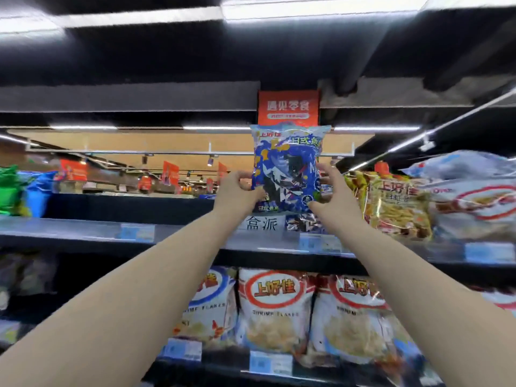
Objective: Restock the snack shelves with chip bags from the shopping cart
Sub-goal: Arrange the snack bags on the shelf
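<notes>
A blue and white chip bag [287,166] stands upright over the top shelf [83,229], held between both hands. My left hand [237,192] grips its lower left edge with curled fingers. My right hand [332,191] pinches its lower right edge, fingers spread along the side. Both arms reach up and forward from the bottom of the view. The bag's bottom edge is partly hidden behind my hands. The shopping cart is out of view.
On the top shelf, a yellow snack bag [396,208] and a large white bag [474,196] stand to the right; green and blue bags [25,191] sit far left. White shrimp flakes bags [275,311] fill the shelf below. An orange sign [287,107] hangs above.
</notes>
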Available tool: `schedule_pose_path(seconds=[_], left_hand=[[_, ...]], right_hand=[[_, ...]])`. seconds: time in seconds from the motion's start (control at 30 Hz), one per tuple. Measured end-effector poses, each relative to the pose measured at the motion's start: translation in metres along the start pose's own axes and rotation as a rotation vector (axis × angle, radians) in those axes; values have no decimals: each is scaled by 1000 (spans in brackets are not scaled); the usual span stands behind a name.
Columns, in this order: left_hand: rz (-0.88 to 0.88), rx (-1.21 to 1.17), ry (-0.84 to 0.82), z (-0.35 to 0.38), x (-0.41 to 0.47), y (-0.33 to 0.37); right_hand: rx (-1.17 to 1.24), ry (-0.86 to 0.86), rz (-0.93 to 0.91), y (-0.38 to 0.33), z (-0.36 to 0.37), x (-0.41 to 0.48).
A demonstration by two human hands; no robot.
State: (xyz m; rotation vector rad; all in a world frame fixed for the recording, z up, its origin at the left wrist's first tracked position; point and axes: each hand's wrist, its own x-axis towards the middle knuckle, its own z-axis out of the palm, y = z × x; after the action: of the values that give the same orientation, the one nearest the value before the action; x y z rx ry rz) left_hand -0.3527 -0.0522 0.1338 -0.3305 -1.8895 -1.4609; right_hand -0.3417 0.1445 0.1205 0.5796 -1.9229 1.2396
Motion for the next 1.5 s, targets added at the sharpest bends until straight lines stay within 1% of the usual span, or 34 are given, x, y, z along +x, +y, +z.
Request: schedule_pose_path(seconds=[0.17,0.27,0.47,0.57,0.67,0.83,0.9,0.97,1.0,1.07,1.13,1.23,1.3,1.4,1.5], left_hand=[[-226,-164,-190,56,36,-4],[-290,-179,-290,77,49,-9],[-319,-17,-379,95,68,-18],[-309,42,-422,99,75,-18],[-298,91,-424,103,79,-23],[-301,137,-422,110,80,-33],[-290,160,-408,110,80,-33],[-215,248,-354,109,81,-33],[-144,341,-311,108,82,-32],[32,562,-214,106,83,-28],[225,688,-169,105,79,-20],[486,788,-202,106,59,-2],[619,831,-235,109,41,10],[729,835,-240,118,10,21],[769,786,-234,132,-24,30]], right_hand=[[-200,-45,88,43,-27,25],[-305,-85,138,58,-33,35],[-444,-166,255,67,-34,57],[-596,-212,247,69,-30,63],[-701,-232,226,74,-27,69],[-773,-267,234,82,-22,74],[-778,-258,210,82,-21,73],[-776,-208,143,80,-21,73],[-775,-171,101,78,-21,72],[-781,-104,18,73,-21,70],[-843,-60,-63,65,-22,68],[-984,-7,-190,52,-29,59],[-1111,37,-256,45,-37,48],[-1348,121,-297,33,-55,23],[-1495,222,-291,22,-79,-11]])
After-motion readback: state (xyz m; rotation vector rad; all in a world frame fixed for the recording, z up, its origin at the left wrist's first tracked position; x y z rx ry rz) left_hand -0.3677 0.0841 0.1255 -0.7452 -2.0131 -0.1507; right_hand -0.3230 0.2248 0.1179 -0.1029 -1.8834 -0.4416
